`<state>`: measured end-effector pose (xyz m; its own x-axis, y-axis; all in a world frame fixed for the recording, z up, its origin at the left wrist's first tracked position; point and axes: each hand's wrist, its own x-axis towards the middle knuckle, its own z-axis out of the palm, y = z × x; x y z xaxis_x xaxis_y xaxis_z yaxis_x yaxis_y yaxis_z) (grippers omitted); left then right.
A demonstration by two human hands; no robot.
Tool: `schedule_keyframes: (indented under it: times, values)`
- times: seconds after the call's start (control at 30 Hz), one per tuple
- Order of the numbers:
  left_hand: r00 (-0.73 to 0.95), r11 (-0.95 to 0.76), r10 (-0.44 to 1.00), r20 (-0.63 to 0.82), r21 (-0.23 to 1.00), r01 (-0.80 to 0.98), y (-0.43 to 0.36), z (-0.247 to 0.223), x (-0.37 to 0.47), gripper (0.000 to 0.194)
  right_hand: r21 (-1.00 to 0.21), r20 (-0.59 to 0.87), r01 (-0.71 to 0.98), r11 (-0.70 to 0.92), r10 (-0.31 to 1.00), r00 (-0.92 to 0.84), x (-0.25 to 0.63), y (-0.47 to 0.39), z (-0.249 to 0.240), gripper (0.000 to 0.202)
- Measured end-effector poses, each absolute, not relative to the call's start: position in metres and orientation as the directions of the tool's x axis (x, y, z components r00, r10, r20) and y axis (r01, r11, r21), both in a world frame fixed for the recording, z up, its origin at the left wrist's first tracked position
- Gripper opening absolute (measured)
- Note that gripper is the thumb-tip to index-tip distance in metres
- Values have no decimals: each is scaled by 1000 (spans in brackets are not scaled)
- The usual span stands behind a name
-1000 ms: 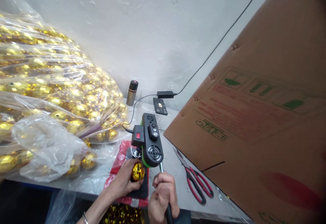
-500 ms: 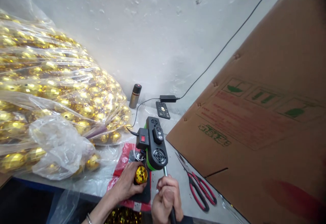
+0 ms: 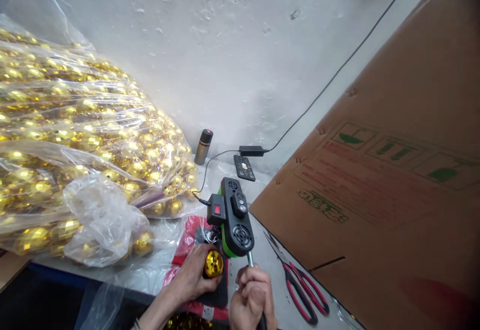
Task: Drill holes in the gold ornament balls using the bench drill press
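A shiny gold ball [image 3: 213, 263] sits between the thumb and fingers of my left hand [image 3: 193, 275], in front of a black and green machine [image 3: 236, 220]. My right hand [image 3: 252, 295] is closed around a metal lever [image 3: 250, 258] with a dark grip, at the machine's near right side. A small box with a red switch [image 3: 216, 210] is on the machine's left side. Under the machine and my left hand lie a dark base plate and a red plastic sheet [image 3: 181, 255].
Clear bags of gold balls [image 3: 86, 135] fill the left. A large cardboard box [image 3: 382, 170] leans at the right, beside red-handled scissors [image 3: 305, 290]. Toward the wall are a dark-capped bottle [image 3: 203, 147], a phone [image 3: 244, 168] and a black adapter [image 3: 251, 151] with its cable.
The whole view has shifted slightly, so things appear a little lower and further right. Both hands keep their holds on the ball and the lever.
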<state>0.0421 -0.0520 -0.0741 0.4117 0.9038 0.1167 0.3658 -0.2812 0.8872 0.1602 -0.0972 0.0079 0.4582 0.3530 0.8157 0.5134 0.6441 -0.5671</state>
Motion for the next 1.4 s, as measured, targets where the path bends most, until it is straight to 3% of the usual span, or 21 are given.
schedule_keyframes:
  times: [0.27, 0.4, 0.5, 0.6, 0.77, 0.87, 0.93, 1.03, 1.2, 1.4]
  values:
    - [403, -309, 903, 150, 878, 367, -53, -82, 42, 60, -432, 900, 634, 642, 351, 258, 170, -95, -21, 40]
    - [383, -326, 907, 175, 867, 377, -50, -84, 44, 60, -369, 918, 645, 670, 372, 139, 182, -99, -13, 36]
    - [381, -337, 906, 183, 858, 389, -51, -81, 43, 61, -444, 872, 642, 625, 468, 147, 188, -108, 22, 36]
    - [422, -398, 877, 230, 841, 368, -64, -83, 36, 62, -615, 751, 608, 502, 609, 257, 187, -111, 65, 36]
    - [437, -652, 755, 489, 633, 418, -89, -98, 9, 74, -656, 744, 522, 545, 583, 327, 176, -105, 85, 42]
    - [254, -572, 791, 556, 528, 628, -74, -87, -14, 40, -654, 751, 498, 569, 566, 340, 172, -107, 69, 40]
    - [132, -404, 849, 512, 468, 786, -50, -66, -28, 34, -680, 730, 483, 552, 574, 371, 170, -108, 60, 40]
    - [12, -106, 970, 244, 374, 921, -10, -30, -41, 37, -676, 735, 475, 564, 564, 377, 168, -110, 57, 42]
    - [22, -72, 992, 122, 419, 905, 31, -6, -33, 42, -646, 762, 490, 585, 535, 366, 166, -110, 65, 42]
    - [-2, -32, 999, 52, 644, 764, 46, -3, -24, 34, -639, 765, 507, 579, 551, 334, 166, -112, 67, 39]
